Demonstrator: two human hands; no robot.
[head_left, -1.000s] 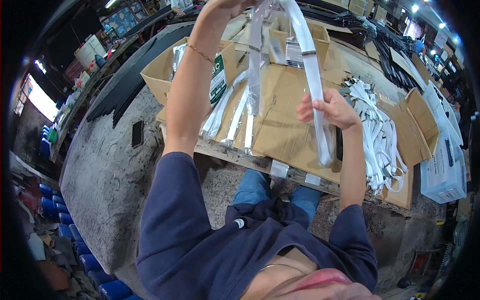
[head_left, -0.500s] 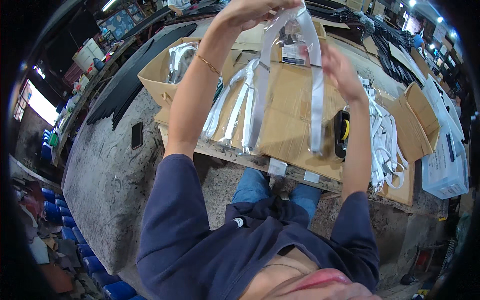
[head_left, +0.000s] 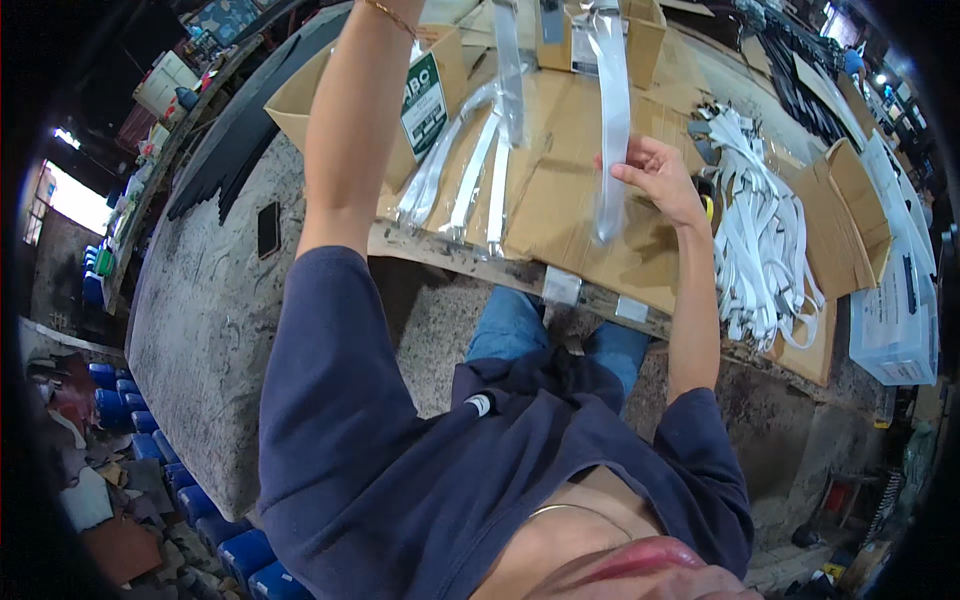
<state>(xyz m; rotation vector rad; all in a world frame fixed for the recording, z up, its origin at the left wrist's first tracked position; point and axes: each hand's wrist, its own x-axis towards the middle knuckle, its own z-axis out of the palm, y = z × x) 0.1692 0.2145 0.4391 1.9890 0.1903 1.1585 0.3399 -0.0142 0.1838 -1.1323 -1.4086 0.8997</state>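
Observation:
A white strap [head_left: 612,105] in a clear plastic sleeve hangs down from the top edge of the view, its lower end over the cardboard. My right hand [head_left: 655,180] grips its edge between thumb and fingers, a little above that end. The left forearm [head_left: 355,120] runs up and out of view, so my left hand is hidden. Another length of white strap [head_left: 508,70] hangs to the left, its top also cut off. Below it, several bagged white straps [head_left: 465,170] lie on the cardboard sheet [head_left: 555,190].
Loose white straps [head_left: 755,220] lie piled on the right, beside an open cardboard box [head_left: 840,215] and a clear plastic bin [head_left: 895,330]. Cardboard boxes [head_left: 645,35] stand at the back. A phone [head_left: 269,230] lies on the grey table [head_left: 200,360] at left.
My left hand has gone up out of view, raising the bagged strap. My right hand, earlier beside the strap with blurred fingers, is now lower and holds its edge.

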